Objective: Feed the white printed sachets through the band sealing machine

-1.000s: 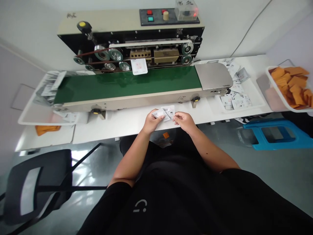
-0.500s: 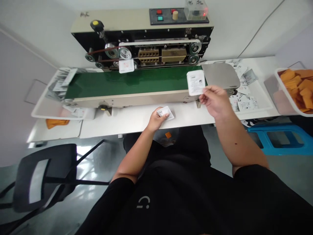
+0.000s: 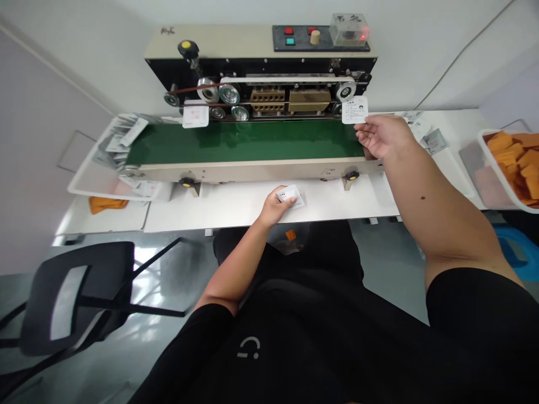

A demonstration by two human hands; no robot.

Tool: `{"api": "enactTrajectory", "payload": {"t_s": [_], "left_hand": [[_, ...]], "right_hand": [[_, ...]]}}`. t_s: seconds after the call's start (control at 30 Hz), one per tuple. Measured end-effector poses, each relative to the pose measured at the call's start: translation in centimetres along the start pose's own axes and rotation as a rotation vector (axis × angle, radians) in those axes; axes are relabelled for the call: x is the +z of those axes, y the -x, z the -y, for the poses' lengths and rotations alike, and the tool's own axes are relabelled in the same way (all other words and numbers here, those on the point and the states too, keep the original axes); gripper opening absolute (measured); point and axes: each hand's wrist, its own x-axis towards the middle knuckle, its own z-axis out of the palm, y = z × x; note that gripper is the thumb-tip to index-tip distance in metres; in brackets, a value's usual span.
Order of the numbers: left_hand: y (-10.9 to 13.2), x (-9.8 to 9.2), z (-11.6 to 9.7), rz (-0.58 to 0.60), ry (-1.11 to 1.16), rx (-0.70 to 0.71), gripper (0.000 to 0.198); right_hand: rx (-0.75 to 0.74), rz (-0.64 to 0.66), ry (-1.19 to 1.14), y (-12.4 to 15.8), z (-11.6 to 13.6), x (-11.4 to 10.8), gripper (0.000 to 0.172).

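Observation:
My right hand [image 3: 385,134] pinches the lower right corner of a white printed sachet [image 3: 354,110], held upright against the right end of the sealing machine [image 3: 261,42], by its rollers. Lower down, my left hand [image 3: 275,206] is closed on a small stack of similar sachets [image 3: 290,196], thumb on top, above the table's front edge. Another white sachet [image 3: 195,115] hangs from the machine's left end, over the green conveyor belt [image 3: 252,140]. Whether the right-hand sachet's top edge is between the rollers I cannot tell.
At the belt's left end stands a white bin [image 3: 84,179] holding several sachets. An orange piece [image 3: 107,204] lies before it. To the right, a clear bin [image 3: 484,174] holds orange pouches. A black chair [image 3: 84,297] stands at the lower left, a blue stool [image 3: 517,252] at the right.
My right hand has carried its sachet up and away from me, to the machine's right rollers. The hanging sachet has travelled left along the machine. My left hand keeps its stack.

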Motion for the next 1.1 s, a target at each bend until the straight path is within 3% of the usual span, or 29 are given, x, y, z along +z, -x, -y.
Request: {"api": "enactTrajectory", "payload": {"t_s": [0.13, 0.33, 0.47, 0.57, 0.63, 0.7, 0.83, 0.97, 1.1], "left_hand": [[0.1, 0.1, -0.4, 0.003, -0.011, -0.005, 0.054], [0.2, 0.1, -0.6, 0.014, -0.025, -0.005, 0.053], [0.2, 0.1, -0.5, -0.003, -0.016, 0.004, 0.054], [0.0, 0.1, -0.3, -0.016, 0.037, 0.010, 0.056], [0.0, 0.2, -0.2, -0.026, 0.077, 0.014, 0.058], [-0.1, 0.3, -0.2, -0.028, 0.089, 0.026, 0.060], [0.1, 0.4, -0.3, 0.020, 0.029, 0.050, 0.056], [0.3, 0.5, -0.5, 0.061, -0.026, 0.058, 0.053], [0.2, 0.7, -0.9, 0.077, 0.010, 0.115, 0.055]], "right_hand": [[0.150, -0.015, -0.092, -0.4, 0.5, 2.2, 0.012], [0.076, 0.075, -0.056, -0.3, 0.2, 4.2, 0.018], [-0.222, -0.044, 0.035, 5.2, -2.1, 3.8, 0.018], [-0.353, 0.014, 0.136, 11.1, -6.1, 3.4, 0.026], [-0.310, 0.116, 0.172, 14.2, -9.5, 3.5, 0.029], [-0.171, 0.234, 0.212, 16.2, -12.5, 3.9, 0.036], [0.055, 0.395, 0.230, 17.3, -16.4, 5.2, 0.043], [0.054, 0.445, 0.265, 17.3, -16.9, 5.7, 0.033], [0.033, 0.359, 0.197, 16.6, -14.5, 4.4, 0.031]]}}
